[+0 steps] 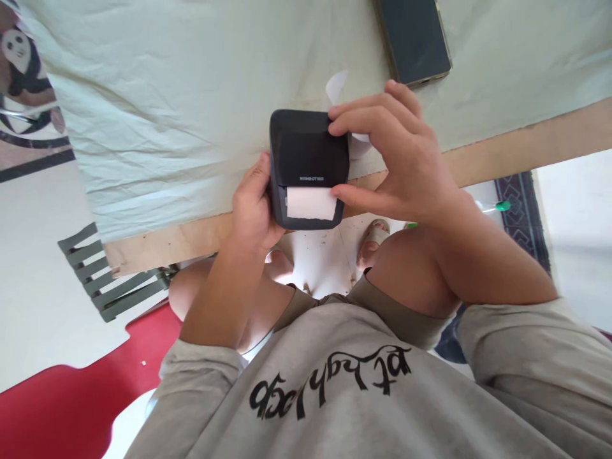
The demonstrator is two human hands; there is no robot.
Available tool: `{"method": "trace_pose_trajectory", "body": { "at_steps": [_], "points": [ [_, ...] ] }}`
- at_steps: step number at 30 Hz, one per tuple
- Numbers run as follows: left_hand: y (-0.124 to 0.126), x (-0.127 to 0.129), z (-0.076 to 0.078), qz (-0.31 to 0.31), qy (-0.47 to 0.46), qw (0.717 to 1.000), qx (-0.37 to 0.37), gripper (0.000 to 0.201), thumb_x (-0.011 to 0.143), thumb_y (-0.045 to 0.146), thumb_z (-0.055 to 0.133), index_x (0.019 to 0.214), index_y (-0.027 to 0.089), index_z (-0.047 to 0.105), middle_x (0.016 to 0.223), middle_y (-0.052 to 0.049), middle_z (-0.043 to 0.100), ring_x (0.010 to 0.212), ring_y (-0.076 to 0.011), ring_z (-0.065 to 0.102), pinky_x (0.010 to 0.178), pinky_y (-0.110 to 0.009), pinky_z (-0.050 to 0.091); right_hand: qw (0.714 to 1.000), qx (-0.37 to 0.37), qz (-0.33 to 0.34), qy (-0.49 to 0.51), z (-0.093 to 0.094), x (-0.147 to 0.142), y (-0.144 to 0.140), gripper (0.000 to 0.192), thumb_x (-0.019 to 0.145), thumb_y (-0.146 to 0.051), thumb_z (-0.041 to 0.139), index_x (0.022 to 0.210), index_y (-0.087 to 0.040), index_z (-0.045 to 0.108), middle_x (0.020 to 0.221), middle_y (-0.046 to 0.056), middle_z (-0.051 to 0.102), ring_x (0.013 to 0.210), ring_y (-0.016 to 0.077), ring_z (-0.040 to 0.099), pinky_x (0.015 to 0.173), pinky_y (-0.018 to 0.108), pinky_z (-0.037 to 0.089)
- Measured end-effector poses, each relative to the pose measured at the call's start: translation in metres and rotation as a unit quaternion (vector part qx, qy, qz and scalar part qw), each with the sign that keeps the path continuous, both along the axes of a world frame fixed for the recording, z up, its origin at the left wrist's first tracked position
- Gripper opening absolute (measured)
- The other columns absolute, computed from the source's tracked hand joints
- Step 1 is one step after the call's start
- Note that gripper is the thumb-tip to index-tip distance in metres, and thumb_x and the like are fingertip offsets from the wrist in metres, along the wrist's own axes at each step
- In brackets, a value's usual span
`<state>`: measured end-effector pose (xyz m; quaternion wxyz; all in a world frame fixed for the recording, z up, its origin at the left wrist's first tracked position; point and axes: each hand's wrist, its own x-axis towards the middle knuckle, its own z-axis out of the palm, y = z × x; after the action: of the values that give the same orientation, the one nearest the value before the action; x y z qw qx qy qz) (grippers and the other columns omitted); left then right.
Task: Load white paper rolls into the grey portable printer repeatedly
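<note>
A small black label printer [308, 150] marked NIIMBOT is held up at the near edge of the table. A strip of white label paper [312, 203] shows in the slot below its lid. My left hand [255, 207] grips the printer's left side, its fingers hidden underneath. My right hand [396, 150] spans the right side, with fingertips at the upper right corner and the thumb by the paper's right end. Behind the right fingers a loose curl of white paper [336, 88] sticks out, partly covered by the hand.
A dark phone [415, 39] lies on the pale green tablecloth [191, 95] at the upper right. The table's bare wooden edge [182, 243] runs in front of me. A red chair [95, 389] and a green slatted piece [112, 274] stand to the lower left.
</note>
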<state>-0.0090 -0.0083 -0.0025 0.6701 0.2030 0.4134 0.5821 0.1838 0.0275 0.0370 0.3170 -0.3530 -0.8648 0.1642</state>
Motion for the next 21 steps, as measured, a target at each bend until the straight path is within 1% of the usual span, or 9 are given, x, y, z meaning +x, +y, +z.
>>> {"method": "trace_pose_trajectory", "body": {
  "at_steps": [3,5,7,9,11,15,17,19,21],
  "points": [
    [0.0,0.002,0.007,-0.018,0.026,0.999,0.006,0.037,0.101,0.04,0.041,0.086,0.019,0.069,0.096,-0.004,0.076,0.121,-0.0251,0.066,0.11,-0.04,0.05,0.999,0.023,-0.031,-0.035,0.005,-0.001,-0.001,0.039,0.081,-0.051,0.066,0.112,-0.031,0.055,0.12,0.004,0.068,0.114,0.0259,0.064,0.114,0.048,0.038],
    [-0.002,0.003,0.012,-0.03,0.059,0.997,0.028,0.039,0.098,0.05,0.043,0.089,0.022,0.069,0.105,-0.005,0.076,0.135,-0.0285,0.055,0.112,-0.042,0.049,0.995,0.06,-0.071,-0.04,0.007,0.0,-0.003,0.036,0.081,-0.052,0.065,0.107,-0.029,0.058,0.105,0.004,0.068,0.1,0.0242,0.065,0.099,0.043,0.047],
    [-0.004,0.003,0.014,-0.049,0.085,0.995,0.036,0.035,0.093,0.055,0.051,0.091,0.024,0.068,0.109,-0.006,0.076,0.142,-0.0315,0.048,0.111,-0.044,0.049,0.989,0.109,-0.096,0.005,0.008,-0.001,-0.006,0.021,0.086,-0.043,0.062,0.1,-0.027,0.061,0.078,0.0,0.06,0.074,0.0173,0.061,0.08,0.035,0.05],
    [-0.006,0.003,0.013,-0.064,0.098,0.993,0.027,0.031,0.088,0.053,0.06,0.095,0.025,0.068,0.109,-0.007,0.075,0.143,-0.034,0.046,0.11,-0.045,0.05,0.985,0.121,-0.098,0.075,0.009,-0.003,-0.009,0.008,0.088,-0.026,0.056,0.093,-0.025,0.062,0.061,-0.005,0.047,0.055,0.0102,0.051,0.066,0.028,0.047],
    [-0.007,0.002,0.012,-0.066,0.097,0.993,0.022,0.029,0.086,0.05,0.063,0.098,0.024,0.068,0.108,-0.008,0.075,0.141,-0.0353,0.048,0.109,-0.045,0.05,0.984,0.066,-0.089,0.139,0.01,-0.005,-0.012,0.013,0.087,-0.015,0.052,0.09,-0.023,0.061,0.063,-0.006,0.048,0.052,0.0067,0.051,0.058,0.024,0.045],
    [-0.007,0.002,0.009,-0.048,0.063,0.997,0.024,0.03,0.093,0.047,0.052,0.097,0.021,0.066,0.111,-0.008,0.074,0.138,-0.0341,0.051,0.109,-0.045,0.049,0.977,-0.044,-0.08,0.192,0.015,-0.01,-0.014,0.014,0.089,-0.014,0.047,0.093,-0.023,0.057,0.093,-0.002,0.064,0.076,0.0078,0.067,0.054,0.021,0.048],
    [-0.007,0.001,0.008,-0.054,0.041,0.997,0.026,0.031,0.095,0.046,0.049,0.097,0.02,0.066,0.112,-0.008,0.074,0.138,-0.0346,0.051,0.109,-0.045,0.049,0.979,-0.035,-0.082,0.185,0.016,-0.01,-0.012,0.016,0.088,-0.013,0.045,0.093,-0.022,0.058,0.099,0.0,0.068,0.084,0.0107,0.068,0.055,0.022,0.05],
    [-0.008,0.001,0.008,-0.059,0.041,0.997,0.025,0.031,0.094,0.047,0.051,0.097,0.02,0.066,0.108,-0.007,0.074,0.138,-0.0361,0.05,0.108,-0.046,0.049,0.984,0.007,-0.076,0.159,0.015,-0.01,-0.008,0.015,0.085,-0.015,0.047,0.089,-0.021,0.06,0.094,0.0,0.07,0.074,0.0119,0.064,0.057,0.026,0.049],
    [-0.008,0.001,0.006,-0.049,0.059,0.997,0.024,0.03,0.092,0.049,0.056,0.095,0.021,0.066,0.103,-0.007,0.073,0.137,-0.0364,0.05,0.106,-0.046,0.049,0.991,0.05,-0.088,0.082,0.016,-0.012,-0.004,0.016,0.085,-0.017,0.048,0.086,-0.021,0.063,0.086,0.0,0.071,0.064,0.0121,0.059,0.06,0.029,0.046]
  ]
}}
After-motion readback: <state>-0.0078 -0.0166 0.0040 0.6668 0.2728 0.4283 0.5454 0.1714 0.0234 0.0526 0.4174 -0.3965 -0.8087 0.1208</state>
